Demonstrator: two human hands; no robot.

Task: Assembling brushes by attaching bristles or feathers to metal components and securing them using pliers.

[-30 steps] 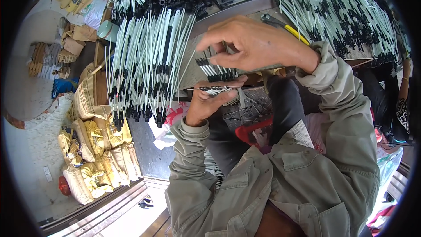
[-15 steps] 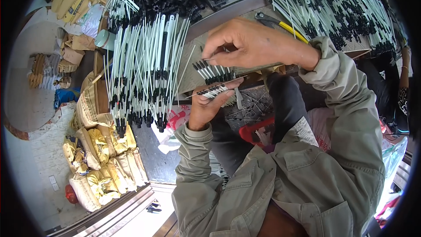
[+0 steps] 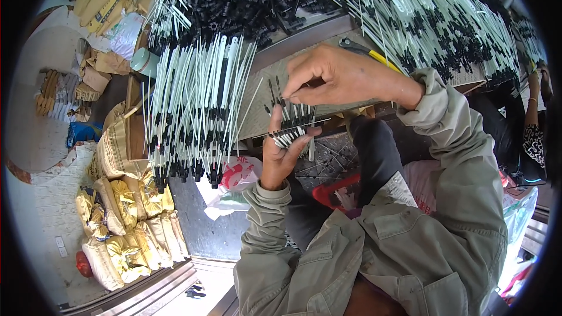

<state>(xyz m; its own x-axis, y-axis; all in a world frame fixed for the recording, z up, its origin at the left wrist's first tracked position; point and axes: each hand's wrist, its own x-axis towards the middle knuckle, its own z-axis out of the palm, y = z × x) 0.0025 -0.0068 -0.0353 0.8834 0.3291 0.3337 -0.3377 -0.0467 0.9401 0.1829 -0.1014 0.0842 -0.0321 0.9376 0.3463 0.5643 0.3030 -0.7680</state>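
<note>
My left hand [image 3: 277,155] is closed round a bundle of short white rods with black tips [image 3: 288,134], their ends fanned out between thumb and fingers. Several black tips [image 3: 291,116] point up toward the bench edge, and two thin dark pieces [image 3: 274,89] stand higher than the rest. Just above the bundle, my right hand [image 3: 336,76] has thumb and forefinger pinched together close to these tips. Whatever sits in that pinch is too small to make out. Behind the right wrist lies a pair of pliers with yellow-and-black handles [image 3: 383,61].
Long pale rods with black ends [image 3: 193,99] hang over the bench's left edge; a larger heap [image 3: 421,17] lies at the right. Black fittings [image 3: 234,0] are piled behind a metal strip [image 3: 304,38]. Yellow-wrapped packs [image 3: 132,222] stand lower left. Another person's arm [image 3: 533,96] shows far right.
My right hand has shifted slightly right and down, still pinched. The left hand has turned, its forefinger now raised beside the tips. Two dark pieces now stick up above the bundle.
</note>
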